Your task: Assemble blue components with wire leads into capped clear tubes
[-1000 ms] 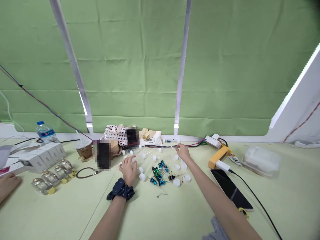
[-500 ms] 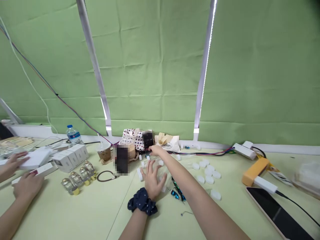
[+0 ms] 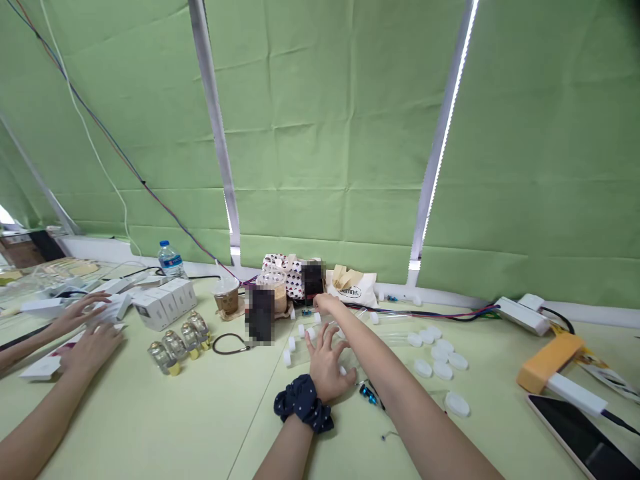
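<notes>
My left hand [image 3: 330,365], a dark dotted scrunchie [image 3: 303,403] on its wrist, lies with spread fingers over clear tubes [image 3: 302,357] that have white caps. Reaching past it, my right hand [image 3: 327,305] is at the back of the tubes, close to the dark pixelated object [image 3: 313,283]. Its fingers are bent down and together; whatever they may hold is hidden. Small shiny blue pieces [image 3: 369,395] lie beneath my right forearm. To the right of that forearm are several loose white caps [image 3: 443,370] and more clear tubes [image 3: 393,339].
At left another person's hands [image 3: 95,347] handle white boxes. Glass-bodied fittings [image 3: 174,345], small white boxes [image 3: 165,303], a water bottle [image 3: 171,260] and a drink cup [image 3: 227,295] stand nearby. A phone [image 3: 580,437] and an orange block [image 3: 550,361] lie at right.
The view has shifted, so the table things appear further right. My left hand stays over the tubes and my right hand remains at the back. The other person's hands have moved among the white boxes.
</notes>
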A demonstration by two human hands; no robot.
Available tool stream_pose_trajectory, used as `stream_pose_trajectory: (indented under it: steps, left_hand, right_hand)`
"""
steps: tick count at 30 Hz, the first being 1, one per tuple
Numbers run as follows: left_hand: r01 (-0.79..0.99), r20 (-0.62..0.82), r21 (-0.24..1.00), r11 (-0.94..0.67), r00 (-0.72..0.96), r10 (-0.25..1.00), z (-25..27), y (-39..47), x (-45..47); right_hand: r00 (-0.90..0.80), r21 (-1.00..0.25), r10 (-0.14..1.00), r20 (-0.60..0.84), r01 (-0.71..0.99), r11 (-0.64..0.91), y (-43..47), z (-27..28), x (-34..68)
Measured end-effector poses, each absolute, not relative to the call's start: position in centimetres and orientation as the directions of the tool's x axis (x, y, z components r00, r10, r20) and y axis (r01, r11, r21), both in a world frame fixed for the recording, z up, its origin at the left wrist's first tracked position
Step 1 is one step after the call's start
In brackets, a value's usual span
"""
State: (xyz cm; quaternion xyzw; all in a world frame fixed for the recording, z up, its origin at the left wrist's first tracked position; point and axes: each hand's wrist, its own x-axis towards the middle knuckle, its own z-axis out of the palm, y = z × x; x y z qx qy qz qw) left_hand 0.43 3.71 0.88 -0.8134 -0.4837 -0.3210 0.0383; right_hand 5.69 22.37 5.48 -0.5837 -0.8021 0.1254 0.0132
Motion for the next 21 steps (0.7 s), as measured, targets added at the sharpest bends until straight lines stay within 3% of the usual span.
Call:
stream_pose_trajectory:
  steps: [11,16,21]
  left_hand:
    - [0.859,0.597,0.314,-0.405,0.153,0.788,0.0,4.7,-0.1]
    - [0.886,0.606,0.380,-0.265,-0.023,0.795,-0.4,5.4,-0.2]
    - [0.857,0.645,0.461,-0.232,-0.143,0.751,-0.4,5.7,-0.1]
  right_hand:
    - [-0.394,-0.329,0.906,0.155,0.844,0.423,22.6,8.5,12.6]
    - [-0.307,-0.416,0.894,0.326,0.803,0.427,21.7,9.1,17.0]
    - [-0.257,-0.456,0.873,0.415,0.772,0.444,19.6,8.5,18.0]
